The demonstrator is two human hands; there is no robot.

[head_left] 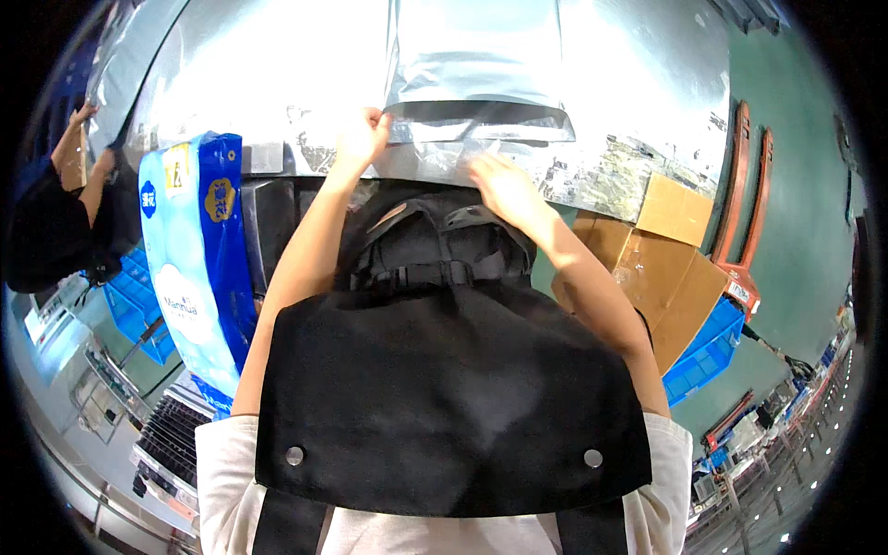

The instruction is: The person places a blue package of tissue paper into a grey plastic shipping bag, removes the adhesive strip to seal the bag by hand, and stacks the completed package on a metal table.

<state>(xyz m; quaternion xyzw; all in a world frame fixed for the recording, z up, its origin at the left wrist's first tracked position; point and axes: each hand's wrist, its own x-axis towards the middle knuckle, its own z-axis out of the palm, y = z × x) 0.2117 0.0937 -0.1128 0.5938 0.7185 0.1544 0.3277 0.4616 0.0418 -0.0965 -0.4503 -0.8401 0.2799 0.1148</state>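
Note:
A pale, shiny plastic bag [476, 79] lies flat on the metal-topped table [647, 92], with a dark band across its near end and a clear strip below that. My left hand [364, 143] is closed at the bag's near left corner, thumb and fingers pinched on its edge. Just short of the clear strip, my right hand [507, 190] rests low over the table's near edge, fingers stretched out and slightly blurred. Nothing shows in its grasp. A black bag [453, 398] with a buckle and two metal studs hangs against my chest, below both hands.
Left of me stands a blue-and-white soft pack [190, 268]. On the right are an open cardboard box [647, 268], a blue crate [708, 351] and orange pallet-jack forks [745, 185] on the green floor. Another person's hands [104, 165] hold plastic sheeting at the far left.

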